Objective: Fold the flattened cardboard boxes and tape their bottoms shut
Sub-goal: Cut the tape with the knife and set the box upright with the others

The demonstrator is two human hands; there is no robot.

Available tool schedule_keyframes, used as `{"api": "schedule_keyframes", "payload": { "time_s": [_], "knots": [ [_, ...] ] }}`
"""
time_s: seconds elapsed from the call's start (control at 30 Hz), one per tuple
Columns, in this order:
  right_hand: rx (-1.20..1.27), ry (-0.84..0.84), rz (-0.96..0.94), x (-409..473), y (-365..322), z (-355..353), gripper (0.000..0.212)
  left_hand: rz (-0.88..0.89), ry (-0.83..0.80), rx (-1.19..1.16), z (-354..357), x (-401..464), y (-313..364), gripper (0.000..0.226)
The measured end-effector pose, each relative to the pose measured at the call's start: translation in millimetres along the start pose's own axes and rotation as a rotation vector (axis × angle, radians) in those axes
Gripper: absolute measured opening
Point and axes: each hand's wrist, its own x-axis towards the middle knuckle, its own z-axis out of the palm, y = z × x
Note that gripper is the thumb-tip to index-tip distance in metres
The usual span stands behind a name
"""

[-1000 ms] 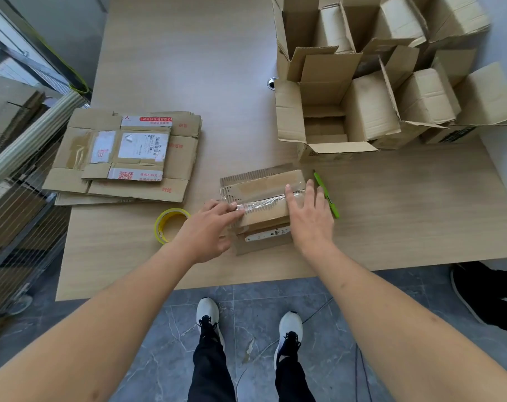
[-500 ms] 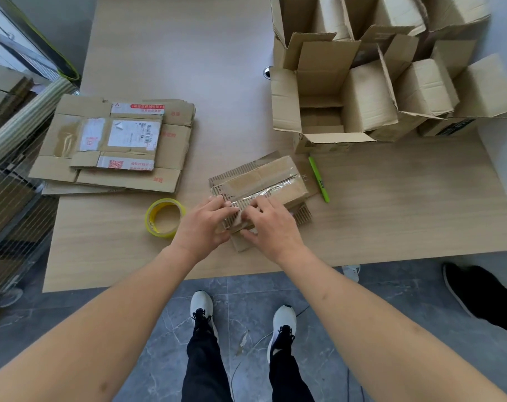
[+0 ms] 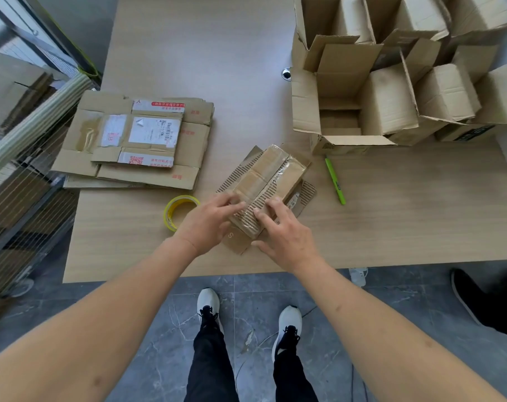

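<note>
Pressing on one small brown taped cardboard box (image 3: 268, 181) near the wooden table's (image 3: 405, 216) front edge, both hands, left (image 3: 210, 223) and right (image 3: 285, 236), lay flat-fingered, gripping nothing. One yellow tape roll (image 3: 178, 210) sat just left, one green pen (image 3: 334, 181) right, one flattened cardboard stack (image 3: 139, 140) beyond.

Left arm: bare forearm entering from the lower left corner, running up and right to the wrist; left hand (image 3: 208, 221) palm down, fingers (image 3: 232, 205) extended and laid flat, tips pointing right toward the other hand; contact made with straight fingers, no curl round any edge visible. Right arm: bare forearm entering from the lower right corner, running up and left; right hand (image 3: 284, 236) palm down, fingers (image 3: 265, 217) spread and pointing up-left, tips pressing downward; thumb (image 3: 261, 244) stretched out low on the left side of the hand. Both hands: close together, fingertips nearly meeting, not interlocked. Legs: black trousers, white shoes, standing below between the arms.
</note>
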Motion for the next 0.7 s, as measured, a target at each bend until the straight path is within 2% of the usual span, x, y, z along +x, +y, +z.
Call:
{"api": "schedule_keyframes", "payload": {
  "time_s": [0.1, 0.2, 0.3, 0.43, 0.57, 0.63, 0.7],
  "knots": [
    [0.017, -0.028, 0.073, 5.3, -5.8, -4.5, 0.056, -0.069, 0.006, -0.028, -1.6, 3.4, -6.9, 0.057],
    [0.057, -0.081, 0.090, 16.6, -8.1, -6.9, 0.049, -0.035, 0.038, -0.094, 2.9, -1.1, -7.5, 0.048],
    [0.083, -0.120, 0.021, 20.2, 0.5, -13.1, 0.051, -0.014, 0.057, -0.126, 7.8, -9.6, -12.0, 0.039],
    [-0.048, -0.128, -0.067, 18.6, 10.3, -26.8, 0.053, 0.047, 0.058, -0.020, 1.1, -4.8, -9.7, 0.026],
    [-0.092, -0.161, -0.033, 23.5, 6.7, -32.4, 0.049, 0.187, 0.031, 0.103, -0.1, 10.3, -8.7, 0.028],
    [-0.066, -0.166, -0.001, 20.4, 2.6, -27.6, 0.045, 0.186, 0.040, 0.090, 7.0, 13.4, -11.2, 0.028],
    [-0.040, -0.120, 0.043, 15.0, -1.4, -20.2, 0.050, 0.171, 0.048, 0.067, 12.8, 13.1, -11.8, 0.028]
  ]
}}
